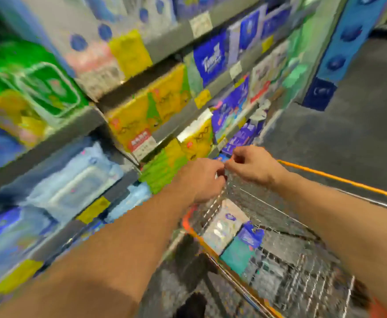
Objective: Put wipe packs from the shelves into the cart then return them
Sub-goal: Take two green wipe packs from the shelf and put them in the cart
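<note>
Two hands meet at the far rim of the cart, knuckles almost touching. The left hand is curled shut, fingers folded under near the wire; the right hand is also closed, pinching at something small and orange by the rim. Blur hides whether either one grips the rim itself or a pack edge, so what they hold I cannot tell.

Below and nearer the body, inside the wire basket, lie three packs close together along the left wall: a pale silvery wipe pack, a teal pack just beside it, and a small blue pack resting against both. The silvery pack's long axis seems to run from the far end of the cart back towards the person. It lies straight down and back from the left hand, which is the nearer of the two; the right hand would have to cross over.

Left of the hands stand the shelves, loaded with yellow packs, green packs and light blue wipe packs. My judgement: either step calls for a short move, down into the basket or sideways to the shelf
</note>
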A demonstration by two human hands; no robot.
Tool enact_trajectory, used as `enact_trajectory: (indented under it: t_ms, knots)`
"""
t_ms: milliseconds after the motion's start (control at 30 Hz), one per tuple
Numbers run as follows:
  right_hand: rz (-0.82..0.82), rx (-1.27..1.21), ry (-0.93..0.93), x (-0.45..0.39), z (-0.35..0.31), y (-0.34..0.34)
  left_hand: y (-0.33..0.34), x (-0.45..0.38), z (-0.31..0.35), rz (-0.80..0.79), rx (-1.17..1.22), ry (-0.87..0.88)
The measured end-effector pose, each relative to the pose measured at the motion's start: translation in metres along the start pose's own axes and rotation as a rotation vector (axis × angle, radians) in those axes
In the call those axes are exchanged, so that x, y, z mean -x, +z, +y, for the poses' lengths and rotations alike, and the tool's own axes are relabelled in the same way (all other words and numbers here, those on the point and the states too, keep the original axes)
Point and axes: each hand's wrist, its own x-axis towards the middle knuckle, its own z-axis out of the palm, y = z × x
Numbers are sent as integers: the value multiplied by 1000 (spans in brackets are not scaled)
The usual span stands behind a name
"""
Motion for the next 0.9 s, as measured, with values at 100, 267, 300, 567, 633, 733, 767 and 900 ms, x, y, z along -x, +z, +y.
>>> enact_trajectory:
  t_ms: [100, 267, 300, 567, 633, 733, 767, 900]
  knots:
    - [-70, 96, -192, 9, -95, -12, -77, 75, -19, 120, -95, -170]
    - [-124, 257, -629, 63, -265, 3, -181, 255, -53, 309, -315, -451]
    - [-123, 293, -697, 74, -290, 8, -194, 287, -57, 325, -351, -500]
    - [-209, 344, -1013, 219, -452, 62, -251, 550, -67, 413, -556, -922]
    - [-247, 400, -1086, 257, -479, 79, -246, 602, -62, 361, -605, -1019]
    - [-308, 488, -1161, 304, -508, 106, -229, 671, -52, 310, -602, -1132]
    - [-326, 493, -1164, 317, -515, 115, -225, 690, -50, 309, -595, -1156]
    - [-370, 478, -1184, 359, -525, 143, -217, 749, -43, 309, -534, -1218]
